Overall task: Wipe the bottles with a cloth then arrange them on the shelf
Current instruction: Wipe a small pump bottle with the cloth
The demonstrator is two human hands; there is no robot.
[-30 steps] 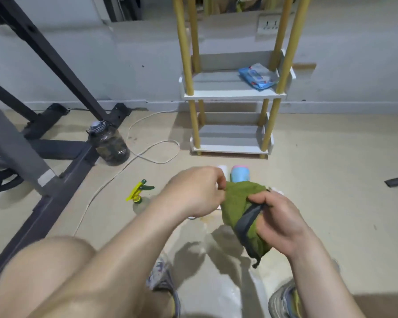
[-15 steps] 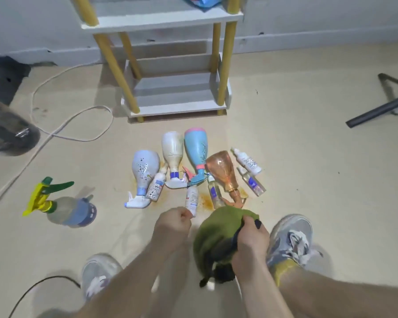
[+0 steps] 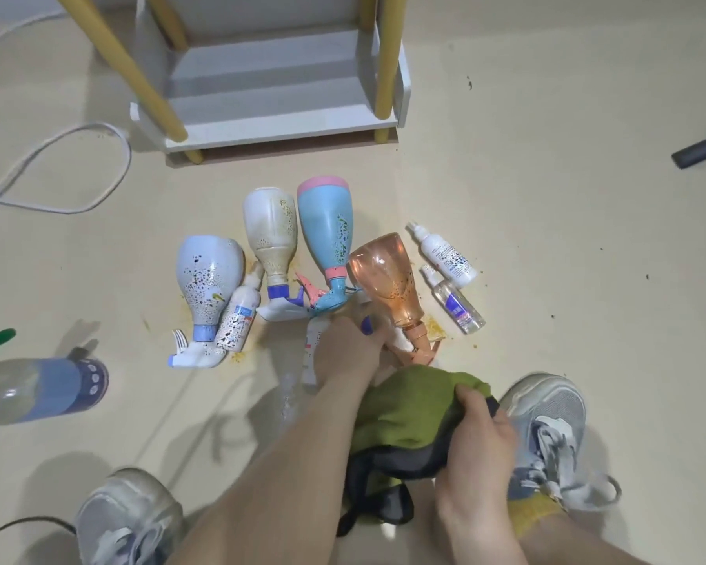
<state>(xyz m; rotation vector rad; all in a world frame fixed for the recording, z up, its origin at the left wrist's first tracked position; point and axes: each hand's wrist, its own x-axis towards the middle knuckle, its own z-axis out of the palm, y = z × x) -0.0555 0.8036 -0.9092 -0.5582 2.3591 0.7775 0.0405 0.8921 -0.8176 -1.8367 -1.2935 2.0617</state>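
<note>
Though crumpled in the right hand (image 3: 477,446), green cloth (image 3: 404,409), dark-grey trim.

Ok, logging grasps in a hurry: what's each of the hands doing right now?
Left hand: closed, apparently round a small bottle.
Right hand: closed, holding the green cloth.

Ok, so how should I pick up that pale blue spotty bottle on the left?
Grip the pale blue bottle at its narrow blue collar, coming from above on its left side. It lies flat with the fat belly toward the shelf, and a small white bottle lies along its right side, so the left is probably freest.
</note>
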